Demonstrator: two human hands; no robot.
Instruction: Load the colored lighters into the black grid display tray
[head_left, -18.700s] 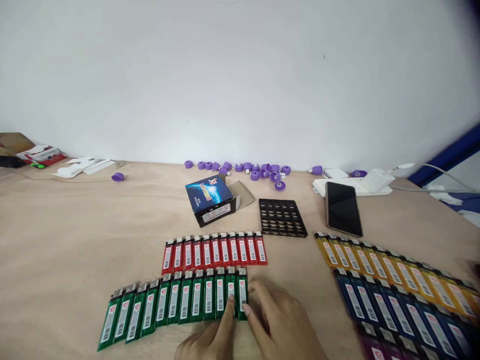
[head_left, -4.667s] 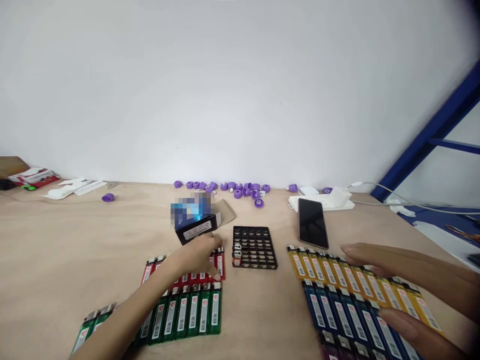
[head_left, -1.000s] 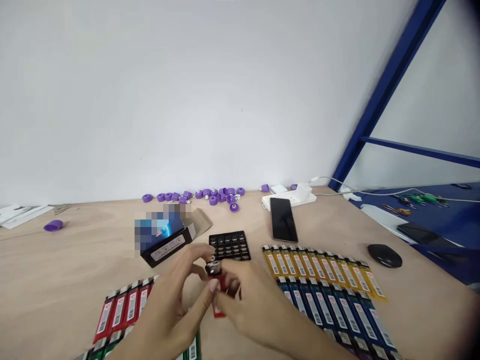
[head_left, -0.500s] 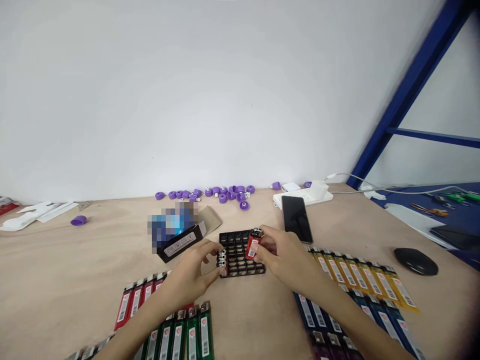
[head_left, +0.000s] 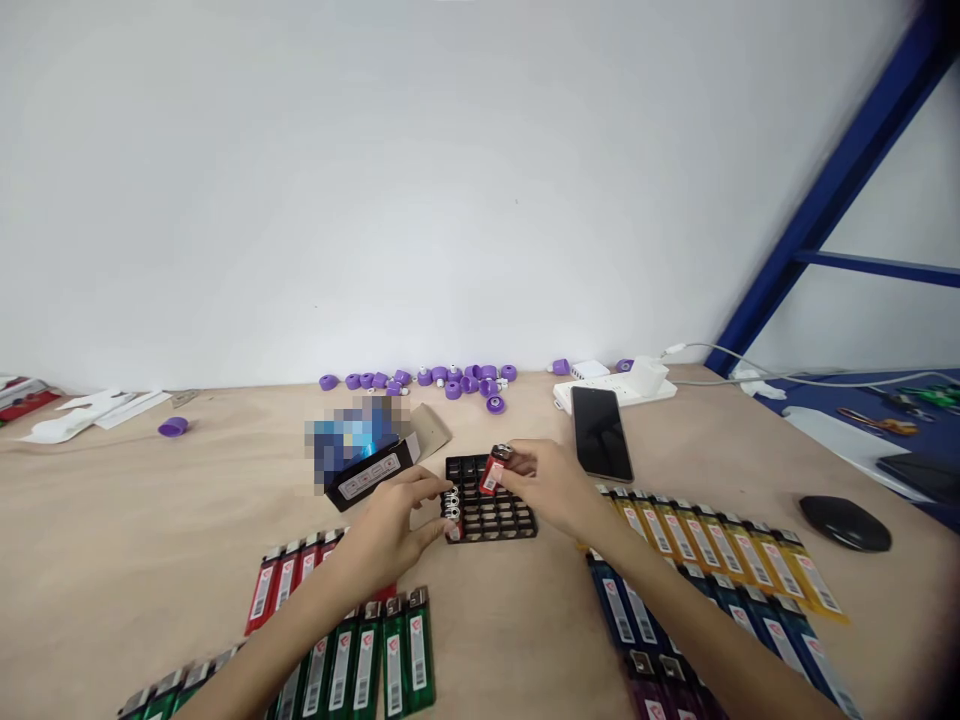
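A black grid tray (head_left: 495,522) lies on the table, with several lighters (head_left: 453,503) upright in its left column, metal tops showing. My left hand (head_left: 401,515) is at the tray's left edge, thumb and fingers curled around that end. A red lighter (head_left: 493,473) with a white label is pinched between the thumb and fingers of my right hand (head_left: 544,482). It is tilted, over the tray's upper part. Whether its lower end touches the tray is hard to see.
Red lighters (head_left: 285,577) and green lighters (head_left: 366,660) lie at left; yellow (head_left: 705,540), blue (head_left: 772,630) and purple lighters (head_left: 667,690) at right. A black box (head_left: 371,478), phone (head_left: 602,433), power strip (head_left: 619,390), mouse (head_left: 845,522) and purple caps (head_left: 469,383) surround the tray.
My right hand has carried the red lighter slightly left and farther back over the tray. The lighter tilts more now. My left hand stays at the tray's left edge; the whole view has shifted slightly.
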